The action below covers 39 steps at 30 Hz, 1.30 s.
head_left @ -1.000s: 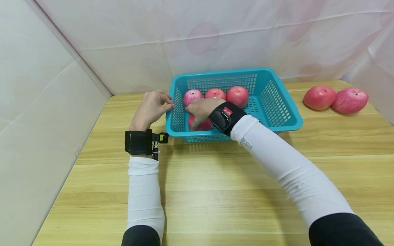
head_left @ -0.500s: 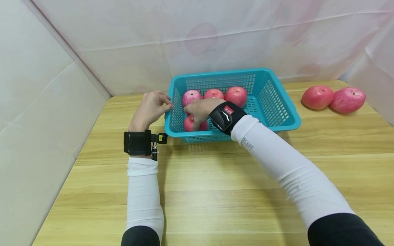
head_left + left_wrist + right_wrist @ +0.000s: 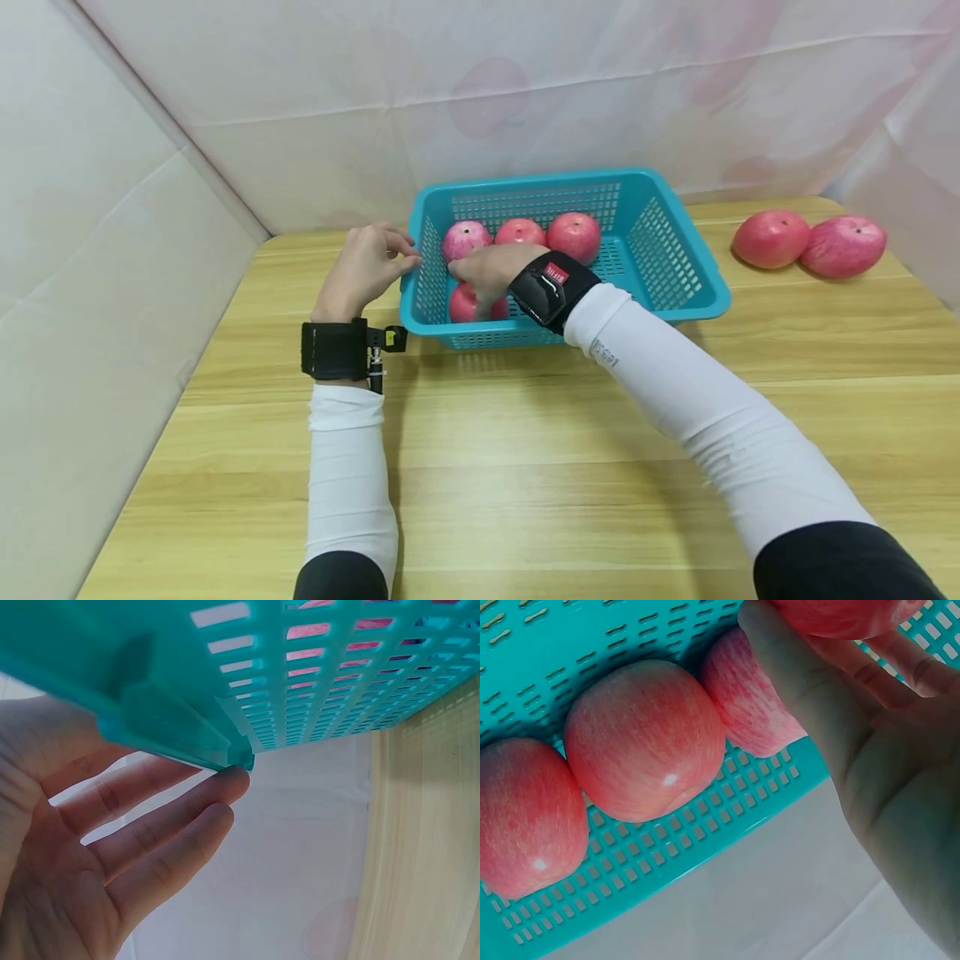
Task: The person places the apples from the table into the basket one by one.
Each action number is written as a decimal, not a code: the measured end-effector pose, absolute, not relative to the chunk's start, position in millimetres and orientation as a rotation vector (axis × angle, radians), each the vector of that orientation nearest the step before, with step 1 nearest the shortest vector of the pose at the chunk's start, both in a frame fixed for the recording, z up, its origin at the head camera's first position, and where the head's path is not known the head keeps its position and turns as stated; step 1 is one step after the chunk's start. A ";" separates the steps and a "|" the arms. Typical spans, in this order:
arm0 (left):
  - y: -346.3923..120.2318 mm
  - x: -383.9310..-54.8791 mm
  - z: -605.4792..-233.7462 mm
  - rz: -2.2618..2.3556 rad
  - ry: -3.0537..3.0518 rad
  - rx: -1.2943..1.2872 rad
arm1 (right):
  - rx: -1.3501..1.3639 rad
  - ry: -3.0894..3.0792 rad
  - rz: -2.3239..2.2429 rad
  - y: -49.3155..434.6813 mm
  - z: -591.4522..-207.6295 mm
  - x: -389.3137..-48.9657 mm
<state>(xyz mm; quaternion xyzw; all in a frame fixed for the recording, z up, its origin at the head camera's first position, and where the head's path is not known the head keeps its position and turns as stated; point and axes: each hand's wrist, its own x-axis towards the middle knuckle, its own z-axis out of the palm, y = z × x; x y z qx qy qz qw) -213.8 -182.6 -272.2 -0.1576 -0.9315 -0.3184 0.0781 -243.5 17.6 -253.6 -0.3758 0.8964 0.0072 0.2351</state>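
A blue-green plastic basket (image 3: 678, 315) stands near the back of the table. At its left end my left hand (image 3: 362, 271) pinches the rim; in the left wrist view its fingers (image 3: 161, 862) reach under the lip. My right hand (image 3: 491, 271) is inside the basket, gripping a red apple (image 3: 467, 305) in the front left part. The right wrist view has the thumb and fingers around that apple (image 3: 847, 616), which is cut off by the frame. Along the back wall three more apples line up: a paler striped one (image 3: 467, 237), a red one (image 3: 520, 230) and another red one (image 3: 573, 237).
Two apples lie on the wooden table (image 3: 480, 500) right of the basket: a red one (image 3: 770, 238) and a streaked one (image 3: 843, 247), side by side. A pale cloth wall (image 3: 315, 92) rises close behind the basket, with others at the left and right.
The apple in my right hand has shifted slightly left inside the basket, and the hand with it. My left hand has stayed at the rim.
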 end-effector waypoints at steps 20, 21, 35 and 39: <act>-183.9 -215.0 -272.6 -0.951 -2.793 -0.461 | -1.021 2.403 -0.043 21.7 -249.6 -247.7; -183.8 -215.0 -272.6 -0.951 -2.793 -0.465 | -1.019 2.401 -0.076 23.4 -247.9 -248.4; -184.1 -216.1 -273.7 -0.951 -2.803 -0.478 | -1.102 2.657 -0.236 46.0 -241.5 -255.5; -183.9 -216.3 -273.6 -0.949 -2.803 -0.480 | -1.107 2.721 -0.239 52.3 -241.3 -258.5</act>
